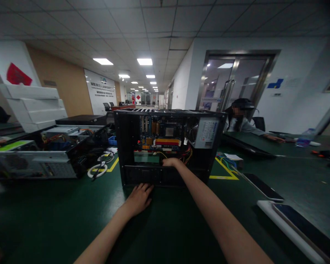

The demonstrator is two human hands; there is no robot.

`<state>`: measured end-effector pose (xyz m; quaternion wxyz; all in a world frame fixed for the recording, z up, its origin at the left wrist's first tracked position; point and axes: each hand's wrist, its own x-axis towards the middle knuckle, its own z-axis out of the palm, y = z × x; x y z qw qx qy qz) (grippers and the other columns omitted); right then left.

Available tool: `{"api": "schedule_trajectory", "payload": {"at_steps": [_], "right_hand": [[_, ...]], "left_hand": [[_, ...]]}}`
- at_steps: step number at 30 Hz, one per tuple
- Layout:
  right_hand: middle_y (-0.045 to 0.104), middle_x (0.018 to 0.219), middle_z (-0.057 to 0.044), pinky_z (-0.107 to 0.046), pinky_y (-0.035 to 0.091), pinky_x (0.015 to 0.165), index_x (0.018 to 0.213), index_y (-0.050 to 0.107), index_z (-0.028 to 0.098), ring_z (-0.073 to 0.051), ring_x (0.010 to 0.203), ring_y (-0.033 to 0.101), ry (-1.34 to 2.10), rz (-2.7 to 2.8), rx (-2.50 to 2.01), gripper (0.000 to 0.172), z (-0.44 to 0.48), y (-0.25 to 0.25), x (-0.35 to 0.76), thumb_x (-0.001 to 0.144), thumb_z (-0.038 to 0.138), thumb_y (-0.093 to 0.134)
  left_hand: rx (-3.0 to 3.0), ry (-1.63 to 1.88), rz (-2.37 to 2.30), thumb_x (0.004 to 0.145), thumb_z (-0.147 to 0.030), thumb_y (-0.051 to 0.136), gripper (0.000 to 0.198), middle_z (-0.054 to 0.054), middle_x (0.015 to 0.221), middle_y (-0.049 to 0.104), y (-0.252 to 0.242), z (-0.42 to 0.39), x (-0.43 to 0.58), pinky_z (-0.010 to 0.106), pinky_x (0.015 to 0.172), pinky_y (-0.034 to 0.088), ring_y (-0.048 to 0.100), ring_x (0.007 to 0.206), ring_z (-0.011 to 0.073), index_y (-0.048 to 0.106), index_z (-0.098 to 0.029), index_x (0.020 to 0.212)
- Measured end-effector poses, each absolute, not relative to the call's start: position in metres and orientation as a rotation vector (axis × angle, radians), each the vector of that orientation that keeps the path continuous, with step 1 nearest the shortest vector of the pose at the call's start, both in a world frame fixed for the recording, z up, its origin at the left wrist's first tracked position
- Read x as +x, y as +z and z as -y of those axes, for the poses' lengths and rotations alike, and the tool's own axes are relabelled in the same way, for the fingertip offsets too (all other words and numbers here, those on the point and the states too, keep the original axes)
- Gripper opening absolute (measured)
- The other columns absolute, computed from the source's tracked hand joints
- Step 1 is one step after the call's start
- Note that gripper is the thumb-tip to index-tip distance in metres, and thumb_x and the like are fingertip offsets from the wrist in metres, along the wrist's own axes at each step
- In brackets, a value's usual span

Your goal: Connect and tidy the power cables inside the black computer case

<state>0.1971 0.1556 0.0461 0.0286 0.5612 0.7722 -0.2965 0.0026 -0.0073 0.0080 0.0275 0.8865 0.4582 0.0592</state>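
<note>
A black computer case point(165, 176) stands upright on the green table, its open side facing me. Inside are a motherboard point(169, 131) with red and yellow memory slots, a power supply point(206, 132) at the upper right and loose cables point(188, 154). My right hand point(170, 161) reaches into the lower part of the case, fingers curled together and pointing left; what they grip is hidden. My left hand point(139, 198) lies on the table with fingers spread, fingertips at the case's bottom front edge, holding nothing.
Another opened computer case point(52, 165) lies at left beside coiled white cables point(97, 170). Phones point(264, 187) and a white box-like object point(288, 231) lie at right. Across the table a person point(243, 121) sits near a dark flat panel point(244, 145) and a bottle point(305, 137).
</note>
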Motion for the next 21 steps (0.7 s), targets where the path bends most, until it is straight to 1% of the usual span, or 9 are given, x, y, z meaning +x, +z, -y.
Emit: {"api": "schedule_trajectory", "payload": {"at_steps": [3, 7, 11, 14, 16, 19, 21], "right_hand": [[0.062, 0.061, -0.005, -0.025, 0.046, 0.057, 0.065, 0.061, 0.011, -0.016, 0.059, 0.059, -1.047, -2.287, 1.794, 0.007, -0.151, 0.05, 0.196, 0.061, 0.01, 0.056], [0.058, 0.051, -0.002, -0.023, 0.045, 0.052, 0.06, 0.059, 0.01, -0.014, 0.051, 0.057, -1.214, -2.255, 1.787, 0.006, -0.146, 0.052, 0.196, 0.061, 0.008, 0.054], [0.056, 0.049, 0.0, -0.022, 0.044, 0.051, 0.058, 0.058, 0.01, -0.014, 0.051, 0.056, -1.167, -2.287, 1.857, 0.003, -0.147, 0.053, 0.198, 0.06, 0.008, 0.057], [0.055, 0.048, 0.001, -0.021, 0.043, 0.049, 0.059, 0.057, 0.011, -0.012, 0.049, 0.054, -1.159, -2.323, 2.005, 0.004, -0.145, 0.057, 0.198, 0.061, 0.011, 0.06], [0.055, 0.049, 0.001, -0.02, 0.042, 0.047, 0.062, 0.056, 0.012, -0.01, 0.046, 0.052, -1.296, -2.281, 2.136, 0.005, -0.141, 0.061, 0.197, 0.066, 0.014, 0.058], [0.056, 0.055, 0.001, -0.02, 0.042, 0.048, 0.074, 0.054, 0.013, -0.008, 0.044, 0.051, -1.651, -2.157, 2.32, 0.004, -0.135, 0.065, 0.198, 0.074, 0.014, 0.05], [0.057, 0.06, 0.001, -0.021, 0.043, 0.05, 0.082, 0.051, 0.015, -0.007, 0.045, 0.051, -1.888, -2.083, 2.406, 0.008, -0.133, 0.067, 0.201, 0.076, 0.013, 0.046]], "left_hand": [[2.734, 0.184, -1.423, 0.077, -0.027, 0.041, 0.05, 0.007, 0.125, 0.04, 0.009, 0.008, 0.003, 0.04, 0.093, 0.029, 0.035, 0.114, 0.0238, 0.032, -0.022, 0.126], [2.738, 0.185, -1.406, 0.077, -0.027, 0.041, 0.05, 0.007, 0.126, 0.04, 0.01, 0.009, 0.003, 0.039, 0.093, 0.028, 0.034, 0.115, 0.0239, 0.032, -0.022, 0.126], [2.722, 0.196, -1.401, 0.077, -0.027, 0.041, 0.05, 0.006, 0.126, 0.039, 0.009, 0.007, 0.001, 0.039, 0.093, 0.028, 0.034, 0.115, 0.0236, 0.032, -0.023, 0.126], [2.73, 0.205, -1.393, 0.077, -0.026, 0.041, 0.05, 0.006, 0.125, 0.04, 0.007, 0.006, 0.001, 0.039, 0.093, 0.028, 0.035, 0.114, 0.0235, 0.032, -0.023, 0.126], [2.737, 0.203, -1.393, 0.077, -0.026, 0.041, 0.05, 0.006, 0.125, 0.04, 0.006, 0.005, 0.001, 0.039, 0.093, 0.029, 0.035, 0.114, 0.0235, 0.032, -0.023, 0.126], [2.749, 0.206, -1.391, 0.077, -0.026, 0.041, 0.05, 0.006, 0.125, 0.04, 0.004, 0.004, 0.001, 0.039, 0.093, 0.029, 0.034, 0.114, 0.0235, 0.032, -0.022, 0.126], [2.753, 0.208, -1.389, 0.077, -0.026, 0.041, 0.05, 0.007, 0.125, 0.04, 0.004, 0.004, 0.001, 0.039, 0.093, 0.029, 0.034, 0.114, 0.0235, 0.032, -0.022, 0.126]]}}
